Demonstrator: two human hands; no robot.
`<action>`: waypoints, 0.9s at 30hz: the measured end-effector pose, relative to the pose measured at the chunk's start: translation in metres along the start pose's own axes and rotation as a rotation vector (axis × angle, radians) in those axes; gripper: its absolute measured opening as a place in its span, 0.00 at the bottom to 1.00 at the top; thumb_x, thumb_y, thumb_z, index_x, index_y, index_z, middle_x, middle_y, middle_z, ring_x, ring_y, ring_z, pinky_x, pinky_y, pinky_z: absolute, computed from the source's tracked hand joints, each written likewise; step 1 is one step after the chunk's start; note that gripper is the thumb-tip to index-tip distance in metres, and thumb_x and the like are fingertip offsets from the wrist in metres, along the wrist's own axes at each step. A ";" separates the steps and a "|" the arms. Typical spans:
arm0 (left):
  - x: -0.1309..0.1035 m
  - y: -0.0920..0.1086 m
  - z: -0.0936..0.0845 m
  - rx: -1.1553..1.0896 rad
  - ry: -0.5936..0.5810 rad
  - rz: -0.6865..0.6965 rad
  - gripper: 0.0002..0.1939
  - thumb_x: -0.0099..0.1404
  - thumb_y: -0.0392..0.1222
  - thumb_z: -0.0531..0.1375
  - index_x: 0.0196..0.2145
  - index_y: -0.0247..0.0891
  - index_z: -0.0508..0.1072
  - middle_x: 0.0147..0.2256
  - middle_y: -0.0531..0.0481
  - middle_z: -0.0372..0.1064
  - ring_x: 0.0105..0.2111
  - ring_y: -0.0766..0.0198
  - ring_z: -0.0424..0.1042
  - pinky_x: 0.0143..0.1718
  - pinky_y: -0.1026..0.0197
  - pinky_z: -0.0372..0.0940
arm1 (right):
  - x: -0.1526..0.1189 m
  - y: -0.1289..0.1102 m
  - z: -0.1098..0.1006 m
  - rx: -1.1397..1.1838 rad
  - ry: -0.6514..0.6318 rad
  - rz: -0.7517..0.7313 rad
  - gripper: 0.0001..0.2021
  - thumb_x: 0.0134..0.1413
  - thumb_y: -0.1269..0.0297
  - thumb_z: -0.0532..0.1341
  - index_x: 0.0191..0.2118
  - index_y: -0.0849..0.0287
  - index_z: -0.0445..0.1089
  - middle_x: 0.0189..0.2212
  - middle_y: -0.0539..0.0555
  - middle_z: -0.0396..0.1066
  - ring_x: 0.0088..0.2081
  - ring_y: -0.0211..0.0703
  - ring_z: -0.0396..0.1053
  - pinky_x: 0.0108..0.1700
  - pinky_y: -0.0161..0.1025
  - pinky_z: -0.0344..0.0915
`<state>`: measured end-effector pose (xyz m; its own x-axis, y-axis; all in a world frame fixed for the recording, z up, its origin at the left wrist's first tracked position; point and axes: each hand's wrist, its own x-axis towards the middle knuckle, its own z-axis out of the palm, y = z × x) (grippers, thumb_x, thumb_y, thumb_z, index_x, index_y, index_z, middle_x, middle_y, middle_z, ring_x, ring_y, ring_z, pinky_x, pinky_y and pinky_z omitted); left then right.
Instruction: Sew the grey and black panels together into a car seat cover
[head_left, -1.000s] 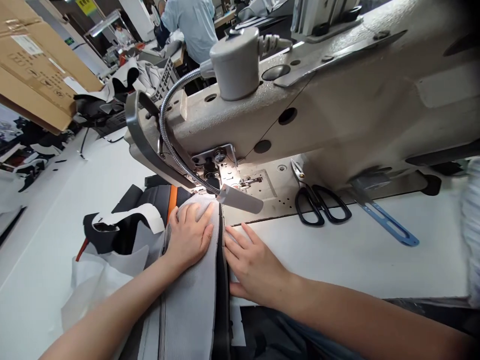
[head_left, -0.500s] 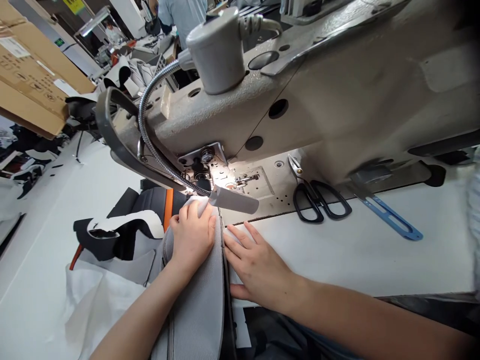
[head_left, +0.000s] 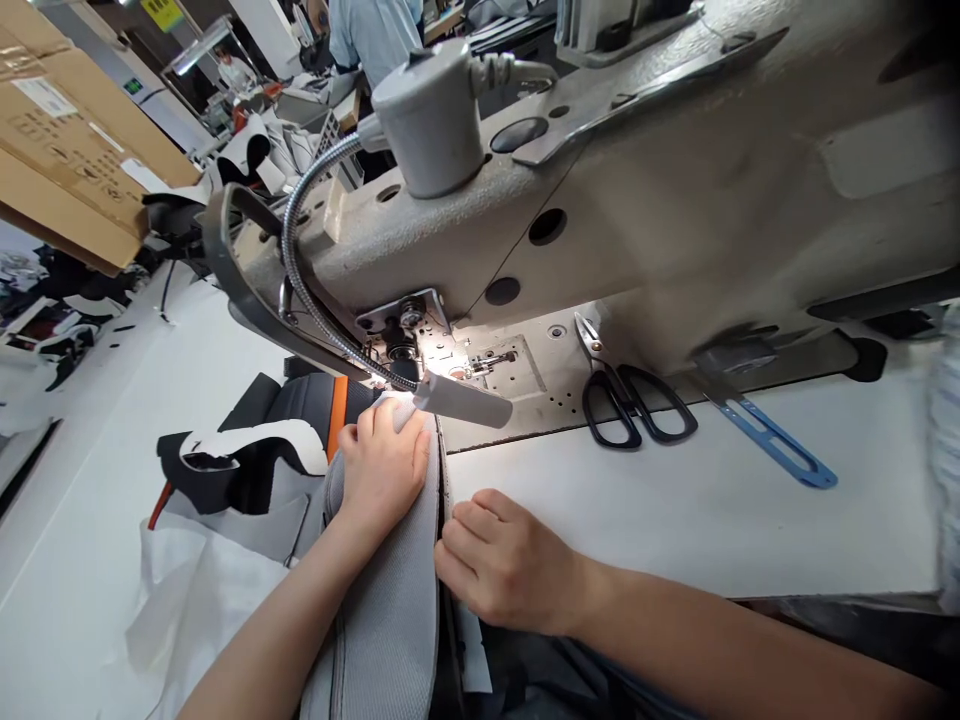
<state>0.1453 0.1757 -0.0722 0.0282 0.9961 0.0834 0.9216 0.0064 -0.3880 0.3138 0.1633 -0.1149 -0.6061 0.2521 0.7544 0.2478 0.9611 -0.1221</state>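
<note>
A long piece of grey mesh fabric with a dark edge runs from the front up to the sewing machine. My left hand rests on its upper end close to the needle area, fingers bent and gripping it, thumb alongside. At the fabric's right edge, lower down, my right hand is closed in a pinch, with its fingertips mostly hidden. The small lamp head on a flexible metal neck hangs just above my left fingertips and covers part of the stitching spot.
Black-handled scissors lie partly on the machine bed, with a blue-handled tool to their right. Left of the fabric are black, white and orange sewn parts and white cloth. A cardboard box and a person appear behind.
My right hand has gone from fingers spread flat beside the fabric to a closed pinch at its edge, slightly nearer me. My left hand stays on the fabric.
</note>
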 end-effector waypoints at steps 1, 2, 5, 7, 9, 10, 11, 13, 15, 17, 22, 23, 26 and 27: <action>0.000 0.000 0.000 -0.010 0.005 0.000 0.16 0.69 0.45 0.48 0.43 0.44 0.74 0.44 0.39 0.64 0.44 0.49 0.61 0.41 0.48 0.55 | 0.000 0.000 -0.002 0.022 0.013 -0.034 0.07 0.53 0.75 0.57 0.26 0.60 0.65 0.22 0.50 0.61 0.26 0.39 0.58 0.29 0.39 0.53; 0.000 0.000 0.000 -0.018 0.010 0.002 0.16 0.69 0.45 0.48 0.44 0.44 0.74 0.45 0.39 0.64 0.44 0.49 0.61 0.42 0.47 0.55 | 0.001 -0.001 -0.003 0.044 0.017 -0.060 0.07 0.54 0.75 0.56 0.27 0.61 0.66 0.22 0.50 0.61 0.26 0.39 0.58 0.29 0.39 0.52; -0.001 -0.001 0.001 -0.037 0.029 0.011 0.16 0.69 0.44 0.49 0.46 0.43 0.73 0.45 0.38 0.64 0.45 0.48 0.61 0.43 0.47 0.55 | 0.002 -0.004 -0.005 0.073 -0.021 -0.098 0.06 0.56 0.74 0.56 0.31 0.63 0.69 0.23 0.50 0.62 0.25 0.39 0.58 0.27 0.39 0.52; -0.001 -0.001 0.002 -0.044 0.049 0.020 0.15 0.68 0.44 0.49 0.45 0.43 0.73 0.45 0.38 0.64 0.44 0.48 0.61 0.43 0.47 0.55 | 0.003 -0.006 -0.004 0.070 -0.061 -0.099 0.07 0.55 0.75 0.55 0.28 0.63 0.68 0.21 0.50 0.61 0.23 0.39 0.58 0.25 0.39 0.50; 0.000 -0.002 0.003 -0.050 0.085 0.032 0.15 0.68 0.44 0.50 0.44 0.41 0.74 0.44 0.38 0.64 0.43 0.49 0.61 0.42 0.47 0.55 | 0.003 -0.008 -0.001 0.076 -0.061 -0.084 0.09 0.55 0.75 0.54 0.26 0.61 0.65 0.19 0.51 0.61 0.22 0.40 0.59 0.24 0.39 0.49; 0.002 -0.003 0.004 -0.055 0.112 0.040 0.14 0.67 0.44 0.51 0.42 0.41 0.75 0.43 0.38 0.65 0.43 0.49 0.61 0.42 0.48 0.55 | 0.003 -0.008 0.001 0.080 -0.048 -0.075 0.10 0.55 0.76 0.53 0.25 0.61 0.64 0.20 0.52 0.63 0.23 0.40 0.60 0.24 0.39 0.49; 0.005 -0.005 0.006 -0.064 0.142 0.053 0.14 0.67 0.43 0.51 0.41 0.41 0.75 0.41 0.39 0.66 0.42 0.49 0.62 0.40 0.49 0.56 | 0.003 -0.009 0.003 0.081 -0.038 -0.064 0.10 0.54 0.76 0.52 0.24 0.60 0.63 0.21 0.53 0.65 0.24 0.41 0.62 0.25 0.38 0.51; 0.011 -0.009 0.010 -0.089 0.205 0.090 0.13 0.66 0.42 0.52 0.36 0.40 0.76 0.36 0.40 0.67 0.40 0.51 0.63 0.37 0.52 0.56 | 0.002 -0.011 0.007 0.078 -0.049 -0.035 0.11 0.54 0.77 0.52 0.24 0.60 0.62 0.27 0.56 0.70 0.31 0.43 0.67 0.29 0.38 0.57; 0.020 -0.013 0.016 -0.116 0.272 0.133 0.13 0.64 0.40 0.53 0.29 0.40 0.76 0.30 0.43 0.66 0.36 0.53 0.63 0.35 0.54 0.55 | 0.000 -0.013 0.009 0.085 -0.106 -0.017 0.08 0.55 0.76 0.53 0.28 0.62 0.66 0.36 0.59 0.72 0.40 0.46 0.68 0.38 0.41 0.62; 0.028 -0.017 0.022 -0.146 0.334 0.160 0.13 0.63 0.39 0.53 0.24 0.39 0.75 0.26 0.44 0.66 0.33 0.54 0.64 0.34 0.55 0.56 | -0.001 -0.016 0.010 0.124 -0.176 -0.019 0.06 0.56 0.71 0.55 0.35 0.63 0.69 0.41 0.59 0.71 0.47 0.50 0.66 0.51 0.48 0.60; 0.044 -0.022 0.025 -0.230 0.300 0.149 0.14 0.63 0.36 0.51 0.26 0.36 0.74 0.27 0.45 0.70 0.31 0.56 0.67 0.36 0.55 0.59 | -0.003 -0.022 0.007 0.209 -0.430 -0.060 0.22 0.46 0.49 0.65 0.40 0.63 0.71 0.45 0.62 0.69 0.55 0.63 0.57 0.63 0.63 0.41; 0.044 -0.025 0.021 -0.250 0.242 0.156 0.14 0.63 0.36 0.50 0.26 0.36 0.74 0.26 0.45 0.70 0.31 0.56 0.67 0.37 0.55 0.60 | -0.004 -0.025 0.008 0.215 -0.459 -0.075 0.23 0.43 0.48 0.66 0.40 0.62 0.71 0.46 0.62 0.69 0.55 0.63 0.57 0.63 0.64 0.40; 0.034 -0.036 0.005 -0.301 0.043 0.262 0.16 0.66 0.37 0.48 0.34 0.38 0.75 0.34 0.45 0.72 0.38 0.56 0.69 0.42 0.55 0.62 | -0.009 -0.036 0.015 0.173 -0.376 -0.071 0.13 0.47 0.58 0.65 0.37 0.59 0.72 0.43 0.60 0.70 0.51 0.60 0.61 0.62 0.65 0.41; 0.026 -0.039 0.000 -0.300 0.002 0.304 0.15 0.67 0.38 0.48 0.40 0.38 0.75 0.39 0.44 0.72 0.44 0.54 0.68 0.46 0.53 0.61 | -0.011 -0.041 0.019 0.162 -0.301 -0.065 0.08 0.49 0.62 0.64 0.36 0.59 0.72 0.40 0.59 0.71 0.48 0.57 0.63 0.61 0.65 0.44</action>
<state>0.1098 0.2017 -0.0546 0.3167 0.9485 0.0081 0.9429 -0.3139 -0.1110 0.2962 0.1232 -0.1302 -0.8183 0.1882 0.5431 0.0927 0.9757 -0.1985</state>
